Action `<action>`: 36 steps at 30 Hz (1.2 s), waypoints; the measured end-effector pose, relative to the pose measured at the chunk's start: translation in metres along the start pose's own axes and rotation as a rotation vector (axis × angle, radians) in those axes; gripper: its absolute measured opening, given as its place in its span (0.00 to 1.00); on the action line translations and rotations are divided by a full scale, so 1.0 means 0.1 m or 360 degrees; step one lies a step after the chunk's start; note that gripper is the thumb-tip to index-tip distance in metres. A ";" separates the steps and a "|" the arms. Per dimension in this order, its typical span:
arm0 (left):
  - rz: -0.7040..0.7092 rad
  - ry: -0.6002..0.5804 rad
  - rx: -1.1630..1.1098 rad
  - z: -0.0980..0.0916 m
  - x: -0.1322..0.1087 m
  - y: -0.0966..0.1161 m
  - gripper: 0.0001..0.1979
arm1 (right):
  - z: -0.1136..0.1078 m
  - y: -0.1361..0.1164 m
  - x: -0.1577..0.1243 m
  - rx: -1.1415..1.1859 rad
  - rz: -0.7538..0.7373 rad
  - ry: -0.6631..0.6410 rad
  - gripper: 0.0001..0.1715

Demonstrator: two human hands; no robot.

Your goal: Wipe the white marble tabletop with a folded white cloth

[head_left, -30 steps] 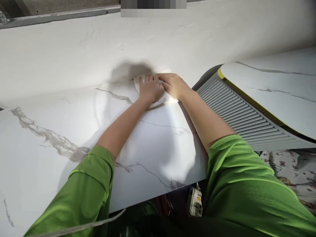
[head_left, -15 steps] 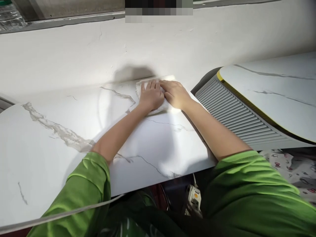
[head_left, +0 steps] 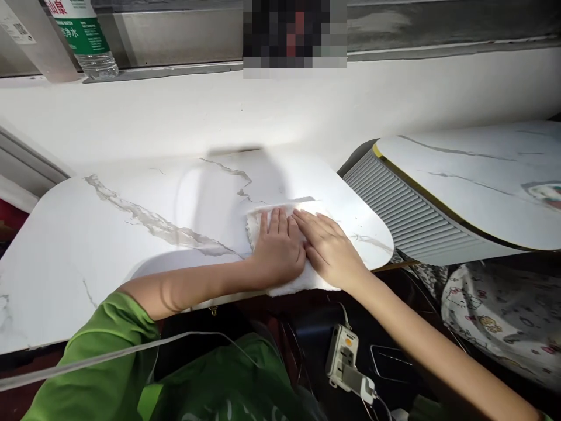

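A white cloth (head_left: 302,282) lies flat on the white marble table top (head_left: 131,234), at its near edge. My left hand (head_left: 277,248) presses flat on the cloth with its fingers stretched out. My right hand (head_left: 329,247) lies beside it, also flat on the cloth, fingers out and touching the left hand. Both sleeves are green. The cloth's near edge hangs slightly over the table's rim.
A second marble-topped table with a ribbed grey side (head_left: 416,210) stands to the right. A water bottle (head_left: 85,38) stands on the window ledge at the back left. A power strip (head_left: 344,356) lies on the floor below, and a patterned cushion (head_left: 495,316) at the right.
Both hands have slid the cloth from the far edge by the wall back across the table to its near edge. The view has tilted up, showing the ledge and bottle.
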State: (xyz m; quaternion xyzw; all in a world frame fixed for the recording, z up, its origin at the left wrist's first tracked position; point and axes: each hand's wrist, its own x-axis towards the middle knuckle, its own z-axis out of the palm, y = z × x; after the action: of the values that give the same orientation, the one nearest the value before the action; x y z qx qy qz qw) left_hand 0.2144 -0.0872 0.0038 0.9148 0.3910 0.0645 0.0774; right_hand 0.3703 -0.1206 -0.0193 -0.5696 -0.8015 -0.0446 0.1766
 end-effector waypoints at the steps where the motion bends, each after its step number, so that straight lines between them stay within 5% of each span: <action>1: 0.0004 -0.0008 -0.0013 -0.01 -0.03 -0.01 0.30 | 0.00 -0.03 -0.01 -0.0010 0.0008 0.0004 0.34; 9: -0.0032 0.0003 -0.0023 -0.04 0.23 -0.32 0.29 | 0.17 0.07 0.39 -0.0041 0.0028 0.0004 0.34; 18: -0.0210 0.0065 -0.0012 -0.17 1.19 -1.32 0.28 | 0.63 0.47 1.86 0.0058 0.0062 0.0027 0.31; 22: -0.0292 0.0147 -0.0025 -0.17 1.47 -1.60 0.27 | 0.74 0.57 2.27 0.0051 0.0057 -0.0005 0.31; 29: -0.0274 0.0147 -0.0025 -0.16 1.44 -1.63 0.28 | 0.76 0.54 2.23 0.0034 0.0095 0.0020 0.31; 36: -0.0214 0.0054 0.0017 -0.19 0.96 -1.44 0.28 | 0.69 0.23 1.79 -0.0016 0.0053 0.0018 0.32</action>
State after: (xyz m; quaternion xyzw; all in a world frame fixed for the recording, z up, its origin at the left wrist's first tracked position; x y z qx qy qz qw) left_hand 0.1752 0.0820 -0.0001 0.8857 0.4531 0.0727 0.0699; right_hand 0.3238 0.0673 -0.0271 -0.5835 -0.7906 -0.0489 0.1791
